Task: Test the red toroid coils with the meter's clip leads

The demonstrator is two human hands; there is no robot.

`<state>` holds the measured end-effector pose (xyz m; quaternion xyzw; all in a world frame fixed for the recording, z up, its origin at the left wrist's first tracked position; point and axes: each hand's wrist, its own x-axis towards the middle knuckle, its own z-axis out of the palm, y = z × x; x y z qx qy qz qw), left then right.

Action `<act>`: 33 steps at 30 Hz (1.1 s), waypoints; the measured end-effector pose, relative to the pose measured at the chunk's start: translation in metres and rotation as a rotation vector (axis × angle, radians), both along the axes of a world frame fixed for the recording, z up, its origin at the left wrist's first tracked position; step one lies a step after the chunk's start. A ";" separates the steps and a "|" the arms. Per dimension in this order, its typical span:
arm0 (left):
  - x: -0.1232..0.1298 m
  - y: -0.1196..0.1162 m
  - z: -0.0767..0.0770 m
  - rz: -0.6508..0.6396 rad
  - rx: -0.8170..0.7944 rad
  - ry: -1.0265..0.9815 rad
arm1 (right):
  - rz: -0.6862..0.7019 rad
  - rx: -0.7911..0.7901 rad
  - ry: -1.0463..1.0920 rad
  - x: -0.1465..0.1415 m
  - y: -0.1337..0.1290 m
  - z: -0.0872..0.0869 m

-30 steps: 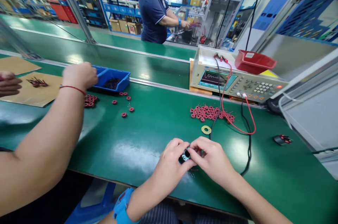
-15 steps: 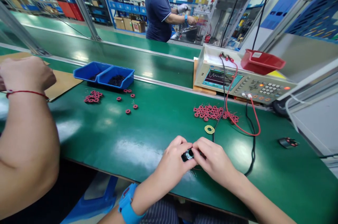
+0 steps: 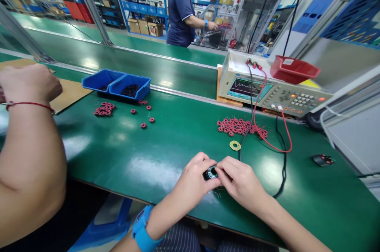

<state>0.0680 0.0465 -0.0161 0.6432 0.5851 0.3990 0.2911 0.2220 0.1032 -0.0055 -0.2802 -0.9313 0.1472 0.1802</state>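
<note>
A small dark ring-shaped part (image 3: pixel 211 172) with a pale, shiny face sits between my hands, just above the front of the green bench. My left hand (image 3: pixel 198 175) is closed round its left side, thumb below and fingers above. My right hand (image 3: pixel 237 175) pinches at its right edge; the fingertips hide what they grip there. Thin wire ends (image 3: pixel 218 194) poke out beneath my hands. Just beyond them lies a flat yellow ring (image 3: pixel 235 145), and behind that a pile of red-wound toroid coils (image 3: pixel 236 126).
A test instrument (image 3: pixel 267 90) with a lit screen stands at the back right, a red bin (image 3: pixel 293 69) on top. Its red lead (image 3: pixel 289 137) and black lead loop over the bench. Blue bins (image 3: pixel 130 86) and more coils (image 3: pixel 104 109) lie left, near another person's arm (image 3: pixel 29 125).
My hands stay almost in place on the dark ring-shaped part. Across the bench, the standing person has shifted slightly right, and one gloved hand is no longer visible.
</note>
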 end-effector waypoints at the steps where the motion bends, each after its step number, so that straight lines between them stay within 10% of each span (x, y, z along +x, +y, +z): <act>1: -0.001 0.000 0.000 -0.004 -0.003 -0.001 | -0.003 -0.003 0.003 0.000 0.000 0.000; 19: -0.004 0.004 0.000 -0.019 -0.024 -0.057 | -0.240 -0.282 0.283 0.012 0.008 0.011; 33: -0.003 0.004 0.001 -0.034 0.002 -0.046 | -0.138 -0.328 0.205 0.002 -0.002 0.009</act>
